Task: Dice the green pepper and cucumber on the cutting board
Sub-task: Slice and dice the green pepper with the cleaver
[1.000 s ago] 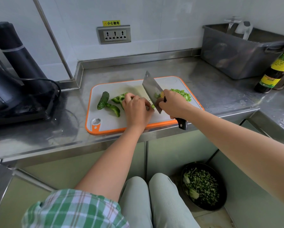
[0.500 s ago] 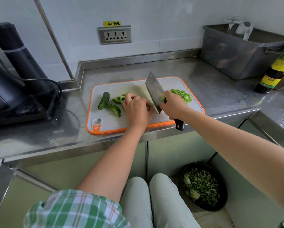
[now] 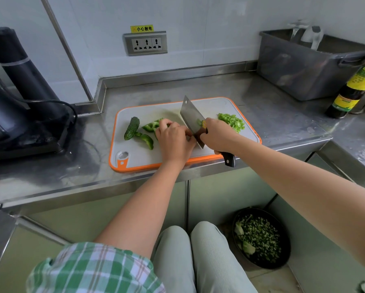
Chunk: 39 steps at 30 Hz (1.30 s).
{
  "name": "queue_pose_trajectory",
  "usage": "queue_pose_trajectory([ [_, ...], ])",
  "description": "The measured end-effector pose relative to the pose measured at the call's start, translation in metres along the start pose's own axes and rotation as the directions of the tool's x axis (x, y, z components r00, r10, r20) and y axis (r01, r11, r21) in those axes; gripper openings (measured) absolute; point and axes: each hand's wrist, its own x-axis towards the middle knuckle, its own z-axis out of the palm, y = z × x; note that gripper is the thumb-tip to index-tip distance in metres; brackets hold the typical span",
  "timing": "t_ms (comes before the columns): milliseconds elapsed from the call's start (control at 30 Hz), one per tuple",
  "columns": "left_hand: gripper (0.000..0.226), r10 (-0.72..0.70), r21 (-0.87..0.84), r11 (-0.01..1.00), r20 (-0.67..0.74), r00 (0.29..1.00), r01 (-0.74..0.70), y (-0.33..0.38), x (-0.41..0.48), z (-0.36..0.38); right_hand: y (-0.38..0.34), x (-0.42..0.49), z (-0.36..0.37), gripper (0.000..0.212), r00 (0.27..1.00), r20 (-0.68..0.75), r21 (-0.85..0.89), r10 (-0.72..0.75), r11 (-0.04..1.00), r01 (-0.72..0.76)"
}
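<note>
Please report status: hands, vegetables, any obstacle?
Right hand grips cleaver. Left hand holds green pepper on cutting board. Cucumber untouched at left. No obstacle seen.

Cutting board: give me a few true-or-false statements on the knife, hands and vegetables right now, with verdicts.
1. The right hand grips the cleaver by its handle. True.
2. The cucumber is already diced. False: it lies in one piece at the board's left.
3. Diced pepper lies piled on the cutting board right of the cleaver. True.
4. The left hand rests idle on the counter. False: it holds a pepper piece on the board beside the blade.
5. The sauce bottle stands on the board. False: it stands on the counter, far right.
</note>
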Motion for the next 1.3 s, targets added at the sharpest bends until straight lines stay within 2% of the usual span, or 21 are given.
queue_pose_trajectory([
  [200, 0.009, 0.008, -0.058, 0.998, 0.002, 1.0, -0.008, -0.003, 0.002, 0.003, 0.01, 0.008, -0.002, 0.008, 0.992, -0.09, 0.09, 0.083, 0.993, -0.075],
  [333, 0.011, -0.007, -0.099, 0.995, -0.043, 0.999, 0.003, -0.006, 0.005, 0.0, 0.017, 0.004, -0.012, 0.008, 0.994, -0.046, 0.229, 0.101, 0.969, -0.088],
  [500, 0.004, -0.016, 0.017, 1.0, -0.15, 0.989, 0.018, -0.021, 0.004, -0.015, 0.007, -0.002, -0.006, 0.016, 0.997, 0.031, 0.311, 0.075, 0.947, -0.081],
  [667, 0.021, -0.047, 0.163, 0.984, -0.109, 0.993, 0.064, -0.025, -0.002, -0.023, 0.011, -0.003, 0.009, 0.011, 0.996, 0.058, 0.291, 0.067, 0.953, -0.081],
  [767, 0.039, -0.051, 0.203, 0.977, -0.052, 0.997, 0.06, -0.023, -0.002, -0.024, 0.029, 0.001, -0.003, 0.009, 0.989, -0.027, 0.284, 0.145, 0.95, -0.131],
  [900, 0.041, -0.107, 0.258, 0.962, 0.043, 0.993, 0.092, -0.022, -0.002, -0.022, 0.05, 0.002, -0.024, 0.003, 0.959, -0.114, 0.261, 0.259, 0.939, -0.223],
  [1000, 0.041, -0.114, 0.204, 0.974, 0.073, 0.991, 0.098, -0.023, 0.0, -0.022, 0.042, 0.001, -0.02, 0.005, 0.976, -0.105, 0.261, 0.191, 0.952, -0.159],
  [1133, 0.035, -0.085, 0.156, 0.985, 0.084, 0.993, 0.071, -0.025, 0.004, -0.023, 0.02, -0.005, -0.005, 0.015, 1.0, 0.01, 0.266, 0.027, 0.963, -0.029],
  [1200, 0.032, -0.071, 0.12, 0.991, 0.093, 0.993, 0.059, -0.025, 0.003, -0.024, 0.022, -0.004, -0.003, 0.011, 0.998, 0.049, 0.27, 0.04, 0.961, -0.051],
  [1300, 0.027, -0.052, 0.041, 0.998, 0.086, 0.995, 0.049, -0.023, 0.001, -0.023, 0.037, -0.001, -0.011, 0.008, 0.99, -0.012, 0.29, 0.141, 0.948, -0.132],
])
